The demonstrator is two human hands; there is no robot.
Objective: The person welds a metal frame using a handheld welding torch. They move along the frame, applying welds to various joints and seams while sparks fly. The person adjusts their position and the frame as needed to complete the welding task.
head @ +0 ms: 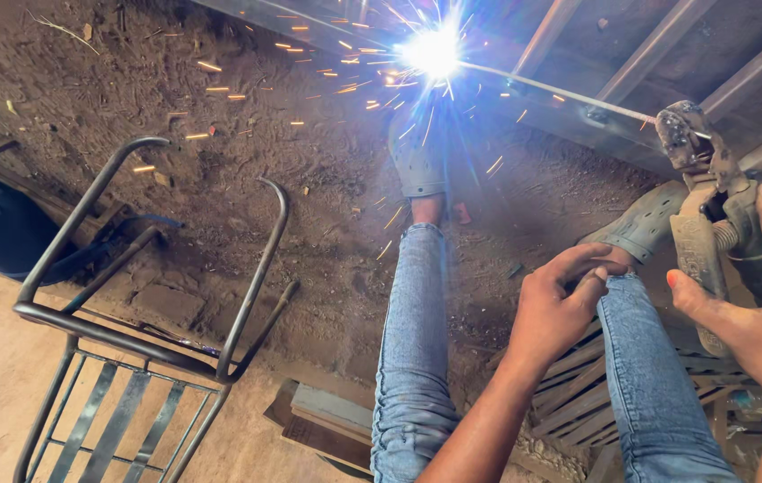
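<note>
No packages, labels, signs or screens show anywhere here.
</note>
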